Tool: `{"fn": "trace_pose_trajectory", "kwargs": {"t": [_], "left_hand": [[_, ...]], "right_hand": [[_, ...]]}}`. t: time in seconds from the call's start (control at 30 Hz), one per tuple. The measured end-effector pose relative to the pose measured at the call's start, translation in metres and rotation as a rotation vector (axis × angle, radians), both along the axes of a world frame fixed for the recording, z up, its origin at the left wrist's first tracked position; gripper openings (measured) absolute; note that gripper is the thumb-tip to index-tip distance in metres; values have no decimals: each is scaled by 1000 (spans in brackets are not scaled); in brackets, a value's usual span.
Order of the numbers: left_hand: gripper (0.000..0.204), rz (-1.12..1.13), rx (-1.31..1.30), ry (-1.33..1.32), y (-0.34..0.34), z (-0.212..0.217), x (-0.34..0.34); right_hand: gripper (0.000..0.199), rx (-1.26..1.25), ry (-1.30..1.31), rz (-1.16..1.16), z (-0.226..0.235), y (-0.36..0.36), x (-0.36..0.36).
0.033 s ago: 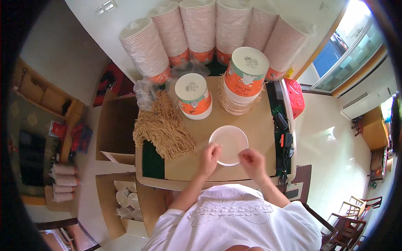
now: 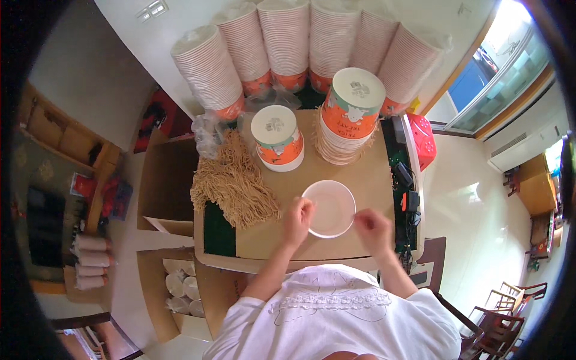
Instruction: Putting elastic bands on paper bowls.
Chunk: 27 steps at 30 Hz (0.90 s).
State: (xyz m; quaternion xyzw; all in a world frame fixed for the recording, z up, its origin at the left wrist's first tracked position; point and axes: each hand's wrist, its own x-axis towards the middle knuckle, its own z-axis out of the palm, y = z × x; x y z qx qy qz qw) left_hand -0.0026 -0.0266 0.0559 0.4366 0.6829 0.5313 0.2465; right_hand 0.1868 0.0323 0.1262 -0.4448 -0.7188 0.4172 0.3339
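Note:
A white paper bucket (image 2: 329, 210) stands with its open mouth up at the near middle of the table. My left hand (image 2: 297, 217) is at its left rim, fingers curled in a pinch; whatever they hold is too small to make out. To the right of the rim is my right hand (image 2: 373, 229), slightly smeared, with its fingers closed too; its contents cannot be made out. Beyond and to the left lies a heap of tan cords (image 2: 234, 183). An orange and green bucket (image 2: 276, 137) sits upside down past it.
A taller stack of upturned buckets (image 2: 351, 114), cords around its lower part, stands at the right. Plastic-wrapped bucket stacks (image 2: 285, 45) line the wall. Black adapters and cables (image 2: 410, 201) lie along the right edge. Cartons (image 2: 162, 288) are on the left; a red stool (image 2: 422, 141) is right.
My right hand has drawn away from the bucket's rim toward the right. My left hand has shifted slightly left; the bucket has barely moved.

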Motion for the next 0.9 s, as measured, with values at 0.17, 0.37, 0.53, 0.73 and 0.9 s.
{"fn": "trace_pose_trajectory", "kwargs": {"t": [0.17,0.37,0.53,0.73,0.9], "left_hand": [[17,51,63,515,49,-11,-29],[35,-261,-347,259,39,-25,-27],[41,-208,-309,163,-26,-43,1],[43,-126,-312,23,-68,-52,21],[37,-78,-258,9,-75,-58,22]], "right_hand": [[8,176,215,-266,72,33,51],[5,160,62,-127,35,27,38],[9,-206,150,156,-53,-11,-20],[11,-322,-3,246,-117,-28,-41],[10,-455,35,273,-130,-36,-44]]}}
